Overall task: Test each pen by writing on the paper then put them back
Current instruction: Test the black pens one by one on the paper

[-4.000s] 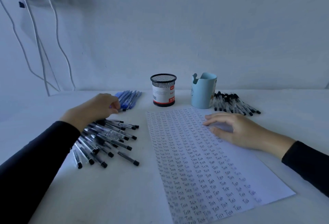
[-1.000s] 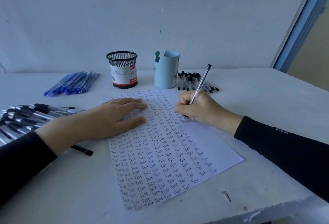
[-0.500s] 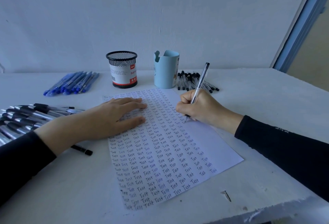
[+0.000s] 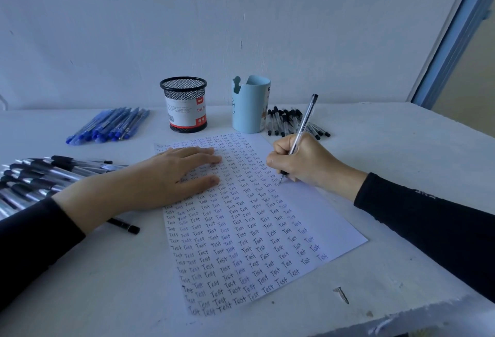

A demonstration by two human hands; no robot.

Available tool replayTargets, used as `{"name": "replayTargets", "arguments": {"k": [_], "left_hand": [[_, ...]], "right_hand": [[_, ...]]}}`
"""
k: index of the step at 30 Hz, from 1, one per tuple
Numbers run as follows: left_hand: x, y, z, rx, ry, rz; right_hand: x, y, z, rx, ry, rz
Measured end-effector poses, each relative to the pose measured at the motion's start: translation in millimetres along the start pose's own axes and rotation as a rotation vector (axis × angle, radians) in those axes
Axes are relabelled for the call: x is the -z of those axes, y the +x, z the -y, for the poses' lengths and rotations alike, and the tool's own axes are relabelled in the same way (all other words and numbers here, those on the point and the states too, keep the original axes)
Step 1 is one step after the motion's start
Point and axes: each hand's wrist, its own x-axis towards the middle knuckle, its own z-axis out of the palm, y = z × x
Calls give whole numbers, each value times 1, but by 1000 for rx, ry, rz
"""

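A sheet of paper (image 4: 316, 210) covered in rows of the word "Test" lies at the table's middle. My right hand (image 4: 302, 162) grips a clear pen with a black cap end (image 4: 305, 119), its tip touching the paper near the right end of a row. My left hand (image 4: 166, 178) lies flat on the paper's left part, fingers straight. A pile of black pens (image 4: 40, 178) is at the left, blue pens (image 4: 109, 125) at the back left, and more black pens (image 4: 289, 122) at the back behind my right hand.
A black mesh pen cup (image 4: 184, 106) and a light blue holder (image 4: 249, 106) stand at the back by the wall. A lone black pen (image 4: 126, 225) lies under my left forearm. A small nail (image 4: 341, 293) lies near the table's front edge. A door frame (image 4: 452, 34) is at the right.
Four seconds ago my left hand reached at the blue pens and my right lay flat on the paper. Now the right hand writes with a pen; since half a second ago it shifted slightly.
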Motion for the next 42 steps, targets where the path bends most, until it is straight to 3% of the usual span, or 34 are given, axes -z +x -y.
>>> {"name": "replayTargets", "arguments": {"k": [13, 20, 24, 29, 37, 42], "left_hand": [[2, -1, -3, 4, -3, 2], [2, -1, -3, 8, 14, -3], [2, -2, -6, 18, 14, -12], [3, -3, -6, 20, 15, 2], [4, -3, -8, 15, 26, 4], [2, -2, -4, 0, 32, 4]], "right_hand": [[1, 1, 0, -28, -4, -1], [13, 8, 12, -146, 420, -2], [24, 15, 8, -332, 632, 1], [36, 19, 5, -327, 878, 22], [45, 18, 7, -316, 1031, 29], [55, 22, 0, -269, 997, 29]]}}
